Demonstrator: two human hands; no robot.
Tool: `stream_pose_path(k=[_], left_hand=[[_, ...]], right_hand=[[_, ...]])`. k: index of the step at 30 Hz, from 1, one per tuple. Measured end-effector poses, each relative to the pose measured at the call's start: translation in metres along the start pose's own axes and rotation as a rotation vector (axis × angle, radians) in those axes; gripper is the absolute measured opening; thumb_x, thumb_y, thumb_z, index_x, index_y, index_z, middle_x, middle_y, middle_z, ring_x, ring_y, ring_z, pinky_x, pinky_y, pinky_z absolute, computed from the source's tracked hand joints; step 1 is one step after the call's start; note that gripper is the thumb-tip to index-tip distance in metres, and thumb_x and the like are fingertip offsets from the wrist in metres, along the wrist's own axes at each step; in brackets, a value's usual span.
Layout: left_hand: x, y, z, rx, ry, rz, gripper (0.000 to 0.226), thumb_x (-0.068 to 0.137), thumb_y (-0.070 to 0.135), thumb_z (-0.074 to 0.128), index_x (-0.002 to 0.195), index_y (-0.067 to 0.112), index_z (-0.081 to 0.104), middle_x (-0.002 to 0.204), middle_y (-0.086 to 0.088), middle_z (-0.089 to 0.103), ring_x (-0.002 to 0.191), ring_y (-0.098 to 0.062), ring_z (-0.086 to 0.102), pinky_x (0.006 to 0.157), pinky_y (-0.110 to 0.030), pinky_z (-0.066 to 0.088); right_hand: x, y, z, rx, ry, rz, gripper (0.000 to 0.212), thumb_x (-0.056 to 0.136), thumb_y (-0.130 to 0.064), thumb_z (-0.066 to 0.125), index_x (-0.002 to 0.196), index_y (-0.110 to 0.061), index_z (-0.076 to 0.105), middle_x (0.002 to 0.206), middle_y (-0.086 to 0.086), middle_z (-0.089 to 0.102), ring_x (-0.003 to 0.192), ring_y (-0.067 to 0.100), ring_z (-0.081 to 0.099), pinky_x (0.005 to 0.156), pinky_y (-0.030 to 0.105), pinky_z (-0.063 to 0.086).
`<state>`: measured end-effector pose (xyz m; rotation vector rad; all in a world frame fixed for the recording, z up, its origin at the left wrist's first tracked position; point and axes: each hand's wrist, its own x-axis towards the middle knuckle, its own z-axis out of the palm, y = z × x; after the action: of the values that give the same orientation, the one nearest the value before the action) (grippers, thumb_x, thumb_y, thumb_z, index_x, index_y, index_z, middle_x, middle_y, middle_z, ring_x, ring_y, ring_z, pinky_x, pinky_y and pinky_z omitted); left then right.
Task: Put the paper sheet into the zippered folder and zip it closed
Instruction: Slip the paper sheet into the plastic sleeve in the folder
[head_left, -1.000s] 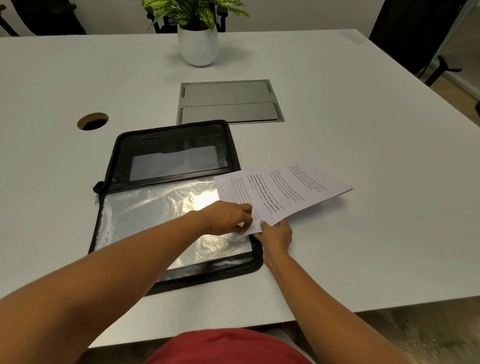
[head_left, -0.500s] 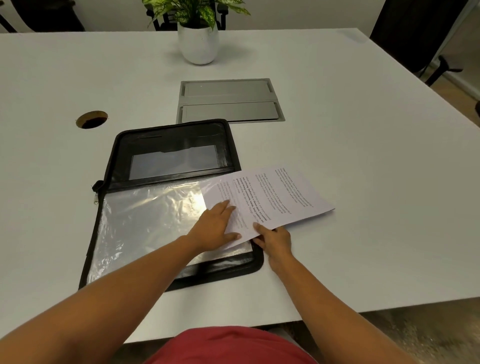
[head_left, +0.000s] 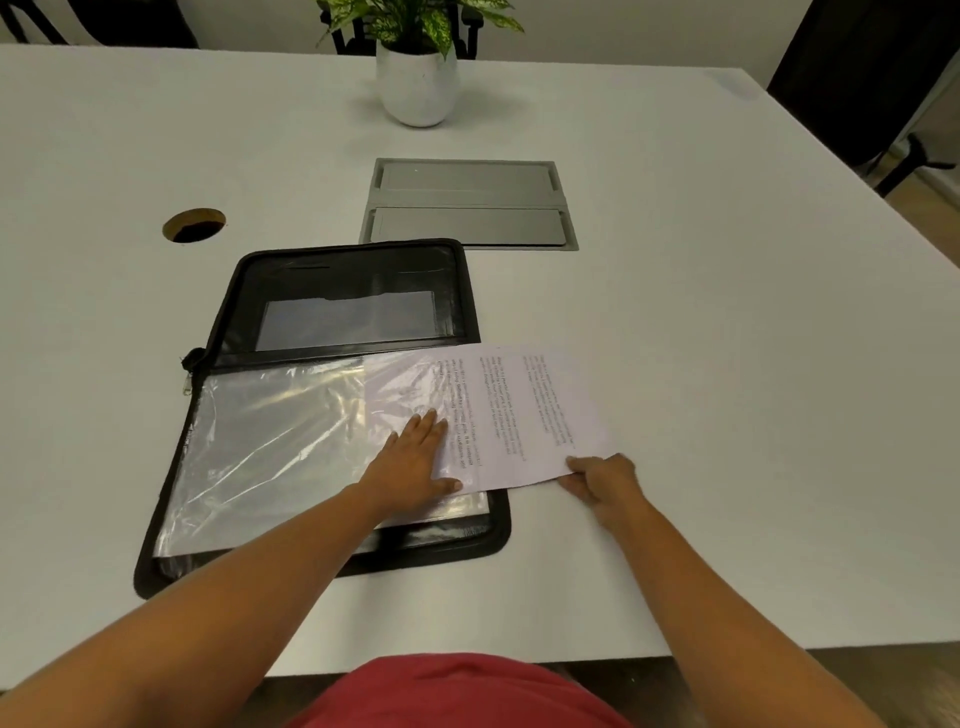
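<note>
- The paper sheet (head_left: 519, 415) lies half inside the clear sleeve (head_left: 270, 441) of the zippered folder (head_left: 332, 270), near the desk's (head_left: 727, 364) front edge.
- My right hand (head_left: 602, 480) pinches its near corner; I'd feed it leftward, flat (no buckling).
- My left hand (head_left: 415, 462), fingers straight, presses the sleeve down.

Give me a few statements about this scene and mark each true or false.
1. The folder lies open on the table. True.
2. The right hand pinches the sheet at its near corner. True.
3. The left hand is curled into a fist. False: it lies flat on the clear sleeve.
4. The sheet is wholly inside the folder. False: its right part sticks out over the table.
</note>
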<state>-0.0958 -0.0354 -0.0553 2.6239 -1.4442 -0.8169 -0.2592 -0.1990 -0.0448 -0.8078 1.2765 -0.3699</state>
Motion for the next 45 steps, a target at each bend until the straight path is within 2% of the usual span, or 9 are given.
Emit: stream_pose_path(k=[4,10,13,17,20,24,30,38,45], left_hand=[[0.004,0.002,0.000,-0.033,0.001,-0.009,0.087,0.090,0.049,0.049,0.149,0.013,-0.004,0.158,-0.005,-0.012,0.146,-0.024,-0.008,0.118,-0.043,0.001],[0.005,0.002,-0.001,-0.033,0.027,-0.042,0.091,0.088,0.052,0.050,0.150,0.013,-0.004,0.158,-0.005,-0.012,0.146,-0.024,-0.009,0.117,-0.046,0.000],[0.005,0.002,-0.002,-0.054,0.004,-0.049,0.092,0.088,0.052,0.050,0.150,0.013,-0.006,0.157,-0.006,-0.013,0.146,-0.025,-0.010,0.117,-0.044,0.000],[0.003,0.005,-0.002,-0.050,-0.005,-0.041,0.090,0.089,0.051,0.049,0.149,0.012,-0.006,0.157,-0.006,-0.014,0.146,-0.024,-0.010,0.118,-0.042,0.001],[0.001,0.004,0.000,-0.056,-0.009,-0.042,0.090,0.089,0.051,0.049,0.149,0.012,-0.006,0.157,-0.005,-0.014,0.146,-0.023,-0.010,0.117,-0.042,0.000],[0.001,0.002,0.003,-0.077,-0.013,-0.039,0.091,0.088,0.052,0.051,0.150,0.014,-0.004,0.158,-0.005,-0.012,0.146,-0.023,-0.009,0.117,-0.043,0.001],[0.000,-0.001,0.003,-0.109,-0.021,0.002,0.088,0.089,0.052,0.048,0.150,0.014,-0.001,0.158,-0.006,-0.010,0.146,-0.025,-0.008,0.117,-0.044,0.003],[-0.002,-0.004,-0.001,-0.242,-0.048,0.043,0.098,0.084,0.047,0.060,0.149,0.015,-0.004,0.158,-0.006,-0.009,0.146,-0.025,-0.008,0.117,-0.046,0.001],[-0.006,-0.014,-0.007,-0.550,-0.084,0.095,0.105,0.081,0.031,0.070,0.148,0.017,-0.009,0.159,-0.002,-0.002,0.146,-0.022,0.002,0.119,-0.047,0.007]], right_hand=[[-0.004,0.013,0.004,-0.162,-0.139,0.039,0.044,0.080,0.013,0.057,0.123,0.005,0.048,0.122,0.018,0.057,0.097,0.026,0.057,0.065,0.026,0.058],[0.011,-0.021,-0.009,-0.518,0.120,-0.253,0.043,0.080,-0.008,0.064,0.122,-0.006,0.053,0.115,0.011,0.061,0.095,0.024,0.057,0.080,0.027,0.043],[0.007,-0.026,0.001,-0.610,0.005,-0.280,0.044,0.084,-0.007,0.059,0.127,-0.006,0.050,0.122,0.012,0.060,0.109,0.025,0.057,0.082,0.022,0.040],[0.000,-0.015,0.026,-0.668,-0.129,-0.303,0.037,0.088,-0.007,0.052,0.125,-0.007,0.053,0.124,0.011,0.059,0.097,0.020,0.056,0.076,0.022,0.041],[-0.002,-0.004,0.046,-0.721,-0.171,-0.305,0.038,0.090,-0.014,0.051,0.127,-0.008,0.050,0.126,0.010,0.057,0.106,0.022,0.055,0.083,0.027,0.046],[-0.004,0.010,0.073,-0.763,-0.236,-0.329,0.028,0.091,-0.020,0.049,0.112,-0.007,0.062,0.117,0.010,0.060,0.098,0.020,0.055,0.082,0.029,0.047],[-0.011,0.017,0.097,-0.879,-0.088,-0.453,0.026,0.088,-0.027,0.051,0.080,-0.009,0.068,0.111,0.015,0.056,0.111,0.029,0.047,0.092,0.037,0.043],[-0.024,0.021,0.124,-1.033,-0.126,-0.350,0.037,0.095,-0.024,0.041,0.127,-0.011,0.054,0.138,0.010,0.042,0.129,0.027,0.033,0.103,0.036,0.033],[-0.021,0.021,0.139,-1.061,-0.160,-0.270,0.031,0.090,-0.024,0.042,0.107,-0.008,0.062,0.116,0.010,0.061,0.108,0.028,0.054,0.094,0.036,0.045]])
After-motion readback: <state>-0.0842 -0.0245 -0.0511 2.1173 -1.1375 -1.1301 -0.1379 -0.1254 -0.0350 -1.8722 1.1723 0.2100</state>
